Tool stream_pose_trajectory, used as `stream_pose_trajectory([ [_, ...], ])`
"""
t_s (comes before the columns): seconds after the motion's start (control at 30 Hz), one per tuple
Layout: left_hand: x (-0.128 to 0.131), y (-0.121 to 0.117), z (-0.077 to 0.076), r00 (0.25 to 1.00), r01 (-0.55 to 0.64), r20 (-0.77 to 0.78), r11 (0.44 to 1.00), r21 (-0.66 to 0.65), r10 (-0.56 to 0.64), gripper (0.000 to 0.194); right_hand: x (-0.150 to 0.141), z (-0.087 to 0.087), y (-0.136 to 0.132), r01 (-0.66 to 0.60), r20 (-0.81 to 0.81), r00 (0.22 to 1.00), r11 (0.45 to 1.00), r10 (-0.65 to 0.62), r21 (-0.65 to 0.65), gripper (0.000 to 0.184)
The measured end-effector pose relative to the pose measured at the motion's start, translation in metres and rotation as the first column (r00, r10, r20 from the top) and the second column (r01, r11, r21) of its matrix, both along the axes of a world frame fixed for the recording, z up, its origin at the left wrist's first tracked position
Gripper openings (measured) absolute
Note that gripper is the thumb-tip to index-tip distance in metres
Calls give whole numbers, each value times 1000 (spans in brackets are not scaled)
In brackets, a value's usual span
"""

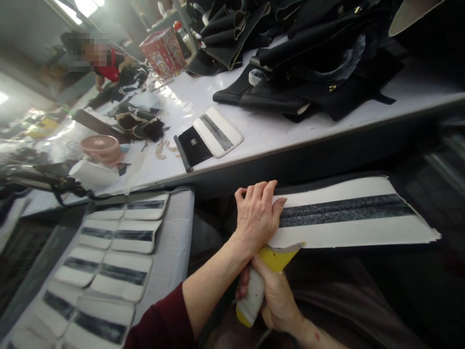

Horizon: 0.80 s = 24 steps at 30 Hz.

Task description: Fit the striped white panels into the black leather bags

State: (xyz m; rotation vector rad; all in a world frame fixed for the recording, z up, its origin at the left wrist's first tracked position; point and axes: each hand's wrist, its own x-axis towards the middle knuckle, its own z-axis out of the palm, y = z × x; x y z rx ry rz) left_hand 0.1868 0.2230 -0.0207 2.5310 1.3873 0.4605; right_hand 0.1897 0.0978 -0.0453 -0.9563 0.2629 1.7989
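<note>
My left hand point(256, 213) bends over the left end of a long white panel point(345, 235) with a dark grey stripe down its middle. Its thumb rests on top of the panel, and its fingertips are hidden past the far edge. The panel looks layered, with a ragged right end and black material beneath. Below my left wrist, my right hand point(278, 295) is closed around the pale handle of a yellow scraper-like tool point(279, 259). The tool's pointed corner lies beside the panel's near edge; I cannot tell whether they touch.
Several striped white flaps point(121, 276) lie in rows on a board at left. A black-and-white flap piece point(218, 131) sits on the white table point(160, 169), near black bags point(290, 82), a pink basket point(100, 148) and a red box point(163, 51). Another person point(109, 68) is at the far left.
</note>
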Motion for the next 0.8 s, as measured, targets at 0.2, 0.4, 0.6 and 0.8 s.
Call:
stream_pose_trajectory([
  [0.2,-11,11,-10,822,-41,534,955,-292,199,31,13,8,-4,-38,38,999,998,36,52,52],
  [0.4,-52,-18,-41,227,-104,757,788,-606,612,34,34,10,-15,-83,165,984,990,64,113,50],
  [0.6,-65,-89,-45,58,135,693,682,-718,718,32,38,10,-18,-99,206,976,987,72,125,51],
  [0.8,-62,-101,-41,42,252,697,668,-700,716,46,35,12,-16,-109,221,972,986,79,126,47],
])
